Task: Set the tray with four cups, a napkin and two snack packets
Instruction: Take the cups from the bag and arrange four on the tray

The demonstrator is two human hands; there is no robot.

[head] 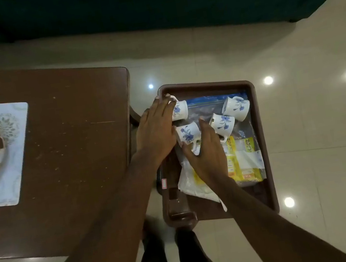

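A brown tray [260, 139] sits right of the table, above the floor. Several white cups with blue flowers lie on their sides in it on a clear plastic bag [204, 108]. My left hand [156, 131] lies flat over the end of the far-left cup [180, 109], fingers stretched out. My right hand [207, 154] curls around the near-left cup [187, 135], thumb by its handle. Two more cups lie at the middle [223, 124] and far right [236, 107]. Yellow snack packets [246, 162] lie near the right wall. A white napkin [190, 184] lies partly under my right wrist.
A dark wooden table [68, 147] stands to the left, with a white placemat [1, 180] bearing a rooster picture at its left edge. Glossy pale floor tiles [313, 120] surround the tray. A dark green sofa [147, 3] runs across the far side. My feet [177, 261] stand below the tray.
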